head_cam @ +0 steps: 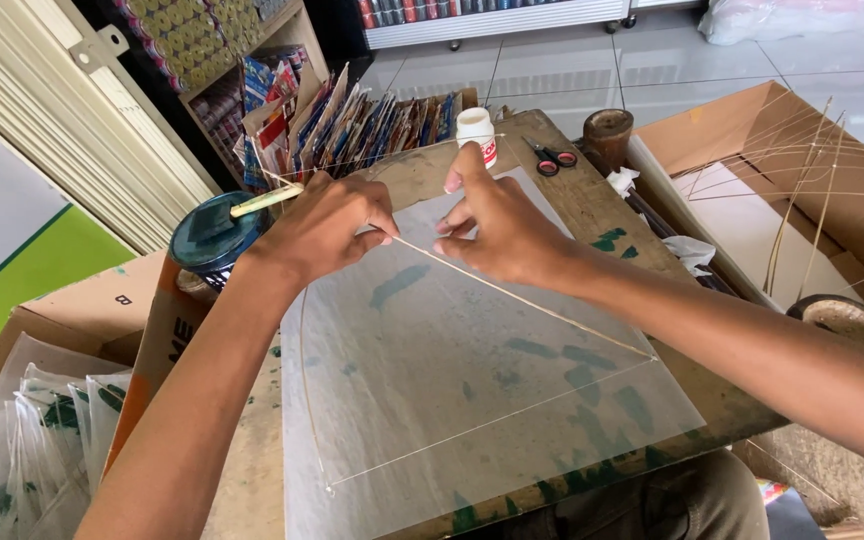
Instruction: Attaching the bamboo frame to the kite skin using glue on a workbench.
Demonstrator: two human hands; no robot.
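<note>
A sheet of translucent white paper (452,400) lies on a worn wooden board (592,205). A thin bamboo stick frame (532,303) with string rests on the paper, one stick running diagonally. My left hand (322,225) pinches the upper end of the stick against the paper, with a thin brush handle (264,201) tucked between its fingers. My right hand (497,225) presses on the same spot, fingers bent, index finger pointing up toward a small white glue bottle (475,130).
Black and red scissors (552,158) lie at the board's far edge. A dark blue lidded tin (214,238) stands left of my hands. A cardboard box (802,170) with bamboo strips sits right. Stacked finished kites (22,440) lie lower left.
</note>
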